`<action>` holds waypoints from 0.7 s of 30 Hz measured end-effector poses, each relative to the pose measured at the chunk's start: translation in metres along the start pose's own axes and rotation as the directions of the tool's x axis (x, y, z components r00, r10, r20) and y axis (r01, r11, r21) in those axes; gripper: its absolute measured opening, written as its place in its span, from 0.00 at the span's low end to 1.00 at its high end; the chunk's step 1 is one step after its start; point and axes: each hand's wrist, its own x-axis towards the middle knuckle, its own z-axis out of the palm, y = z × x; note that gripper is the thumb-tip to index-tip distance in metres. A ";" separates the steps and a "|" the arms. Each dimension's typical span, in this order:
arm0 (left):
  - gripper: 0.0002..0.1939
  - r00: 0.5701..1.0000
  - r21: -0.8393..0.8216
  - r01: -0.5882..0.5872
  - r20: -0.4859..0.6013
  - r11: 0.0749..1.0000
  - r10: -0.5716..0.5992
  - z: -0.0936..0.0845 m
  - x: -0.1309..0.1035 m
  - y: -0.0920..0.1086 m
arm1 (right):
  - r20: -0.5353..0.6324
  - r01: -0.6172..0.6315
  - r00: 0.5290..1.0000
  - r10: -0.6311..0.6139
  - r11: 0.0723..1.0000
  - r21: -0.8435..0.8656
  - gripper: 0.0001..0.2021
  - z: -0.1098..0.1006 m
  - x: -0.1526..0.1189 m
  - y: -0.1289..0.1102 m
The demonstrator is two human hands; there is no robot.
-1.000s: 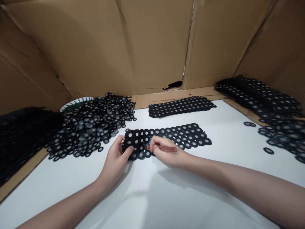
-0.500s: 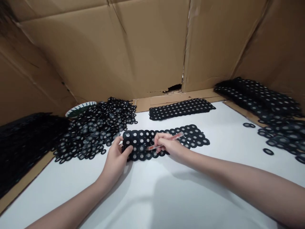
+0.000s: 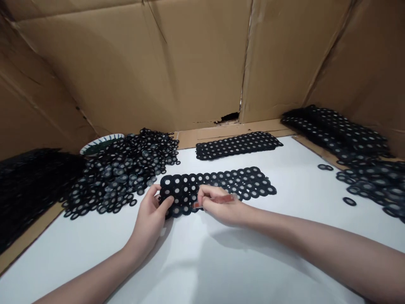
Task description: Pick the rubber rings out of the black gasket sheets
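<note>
Stick [image 3: 223, 199] tilting flatter than before | right hand [image 3: 223, 209] gripping it over near strip [image 3: 256, 181] | left hand [image 3: 152, 215] pinching strip's left end | near strip resting on tabletop [image 3: 177, 266]

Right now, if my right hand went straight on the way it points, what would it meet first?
Probably your left hand, at the thumb, with the near ring sheet lying between. Whether the red tool would catch on that sheet is unclear.

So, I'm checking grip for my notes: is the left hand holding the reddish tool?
No, the right hand holds the reddish tool, while the left hand grips the strip of black rings.
</note>
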 end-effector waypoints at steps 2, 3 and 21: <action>0.08 0.999 0.026 -0.040 -0.008 0.999 0.040 0.003 -0.010 0.008 | 0.033 0.033 0.999 -0.030 0.997 -0.069 0.05 0.000 -0.002 0.000; 0.07 0.998 0.043 -0.058 -0.004 0.997 0.058 0.005 -0.016 0.011 | 0.050 0.058 0.997 -0.053 0.994 -0.095 0.05 0.001 -0.003 -0.001; 0.08 0.996 0.139 -0.013 0.085 0.990 0.001 -0.002 -0.023 0.021 | 0.036 0.166 0.986 -0.165 0.985 -0.050 0.04 0.009 -0.003 0.000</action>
